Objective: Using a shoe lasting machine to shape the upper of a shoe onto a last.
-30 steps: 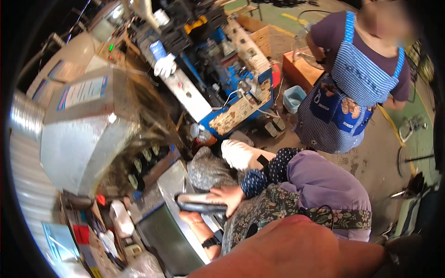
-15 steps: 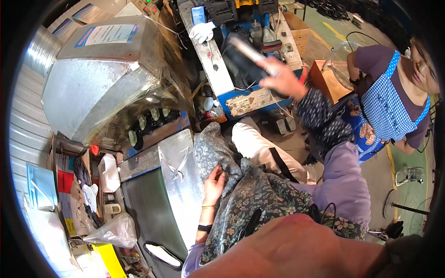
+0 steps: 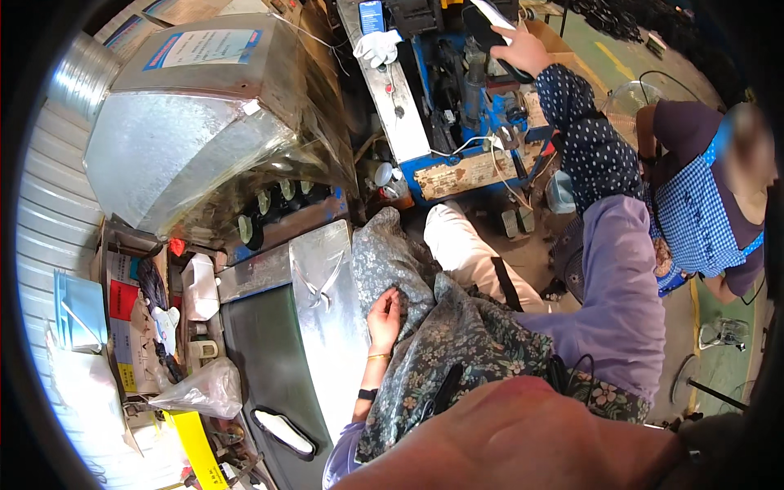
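Pale corrugated wall at left — green floor with yellow lines at right.

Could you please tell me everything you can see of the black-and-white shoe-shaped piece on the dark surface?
The shoe-shaped piece is long and round-ended, with a black rim around a smooth-looking white middle. It lies white side up on the dark surface, slanting down toward the picture's right. Only that surface touches it; its exact material is unclear.
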Tool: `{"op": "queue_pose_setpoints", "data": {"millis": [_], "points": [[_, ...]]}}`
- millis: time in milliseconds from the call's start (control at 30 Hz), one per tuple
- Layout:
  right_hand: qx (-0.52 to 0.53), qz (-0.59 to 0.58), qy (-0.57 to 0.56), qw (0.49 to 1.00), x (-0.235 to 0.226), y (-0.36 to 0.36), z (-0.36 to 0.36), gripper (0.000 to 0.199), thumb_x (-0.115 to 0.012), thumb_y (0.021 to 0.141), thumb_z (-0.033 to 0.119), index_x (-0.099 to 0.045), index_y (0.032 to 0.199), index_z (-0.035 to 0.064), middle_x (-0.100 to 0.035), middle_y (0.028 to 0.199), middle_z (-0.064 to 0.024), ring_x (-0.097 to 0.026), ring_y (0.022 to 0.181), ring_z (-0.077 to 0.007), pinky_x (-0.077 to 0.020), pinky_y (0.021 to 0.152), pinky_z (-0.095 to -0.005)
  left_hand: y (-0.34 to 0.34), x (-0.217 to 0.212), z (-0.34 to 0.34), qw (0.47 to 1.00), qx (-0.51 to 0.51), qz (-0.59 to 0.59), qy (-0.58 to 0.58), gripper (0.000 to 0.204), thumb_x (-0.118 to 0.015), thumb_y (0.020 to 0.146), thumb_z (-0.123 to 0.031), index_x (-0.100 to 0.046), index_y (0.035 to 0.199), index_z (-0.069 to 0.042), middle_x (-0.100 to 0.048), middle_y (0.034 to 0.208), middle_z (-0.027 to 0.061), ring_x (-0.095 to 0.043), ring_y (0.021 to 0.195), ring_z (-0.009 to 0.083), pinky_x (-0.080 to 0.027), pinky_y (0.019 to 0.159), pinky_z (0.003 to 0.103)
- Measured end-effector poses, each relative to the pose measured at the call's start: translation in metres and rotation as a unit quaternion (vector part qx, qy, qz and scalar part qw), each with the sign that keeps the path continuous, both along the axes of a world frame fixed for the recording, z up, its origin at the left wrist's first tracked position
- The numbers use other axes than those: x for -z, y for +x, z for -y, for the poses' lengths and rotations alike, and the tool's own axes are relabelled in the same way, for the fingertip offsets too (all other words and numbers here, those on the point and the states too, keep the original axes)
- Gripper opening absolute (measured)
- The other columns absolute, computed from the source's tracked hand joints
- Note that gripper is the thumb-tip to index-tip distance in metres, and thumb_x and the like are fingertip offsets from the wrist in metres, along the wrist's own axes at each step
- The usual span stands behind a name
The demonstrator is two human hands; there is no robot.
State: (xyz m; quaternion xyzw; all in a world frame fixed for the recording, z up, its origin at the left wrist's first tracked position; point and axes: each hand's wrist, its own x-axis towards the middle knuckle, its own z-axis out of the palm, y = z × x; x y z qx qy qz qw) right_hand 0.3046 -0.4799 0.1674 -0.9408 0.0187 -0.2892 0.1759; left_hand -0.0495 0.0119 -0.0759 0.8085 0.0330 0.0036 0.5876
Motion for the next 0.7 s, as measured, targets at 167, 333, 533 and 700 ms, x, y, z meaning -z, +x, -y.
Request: {"op": "queue_pose_setpoints", "data": {"millis": [167, 333, 533, 700], "points": [[-0.049, -0.022, 0.048, 0.997, 0.001, 0.004, 0.009, 0.063, -0.066, 0.073, 0.046, -0.062, 0.133, 0.0274, -0.056, 0.127, -0.0320, -0.062, 0.107, -0.0433, -0.0488, 0.097, -0.0405, 0.003, 0.007, -0.002, 0.999, -0.016, -0.015, 0.024, 0.022, -0.062, 0.097, -0.011, -0.066, 0.116, 0.000, -0.072, 0.094, 0.0072, -0.066, 0.085, 0.0106, -0.052, 0.076, 0.025], [-0.017, 0.005, -0.050, 0.999, 0.005, -0.003, 0.007, 0.064, -0.067, 0.070, 0.044, -0.062, 0.133, 0.0307, -0.049, 0.137, -0.0323, -0.063, 0.108, -0.0416, -0.0495, 0.098, -0.0404, 0.007, 0.012, 0.004, 0.998, -0.029, 0.030, 0.048, 0.021, -0.062, 0.095, -0.012, -0.068, 0.113, -0.001, -0.073, 0.096, 0.0097, -0.067, 0.085, 0.0131, -0.052, 0.079, 0.026], [0.034, -0.071, -0.098, 0.992, -0.008, 0.006, -0.018, 0.064, -0.067, 0.069, 0.043, -0.062, 0.132, 0.0336, -0.058, 0.128, -0.0187, -0.065, 0.104, -0.0393, -0.0524, 0.093, -0.0427, 0.018, 0.007, 0.013, 0.991, -0.038, 0.004, 0.124, 0.018, -0.063, 0.094, -0.015, -0.070, 0.107, -0.005, -0.071, 0.082, 0.0072, -0.063, 0.067, 0.0126, -0.051, 0.065, 0.029], [0.092, -0.054, -0.106, 0.989, 0.032, -0.029, -0.053, 0.072, -0.067, 0.079, 0.045, -0.043, 0.146, 0.0377, -0.025, 0.155, -0.0261, -0.046, 0.118, -0.0543, -0.0443, 0.097, -0.0577, 0.007, 0.013, 0.002, 0.998, -0.025, 0.024, 0.055, 0.018, -0.063, 0.094, -0.009, -0.070, 0.109, -0.002, -0.072, 0.090, 0.0085, -0.064, 0.078, 0.0106, -0.051, 0.072, 0.026]]}}
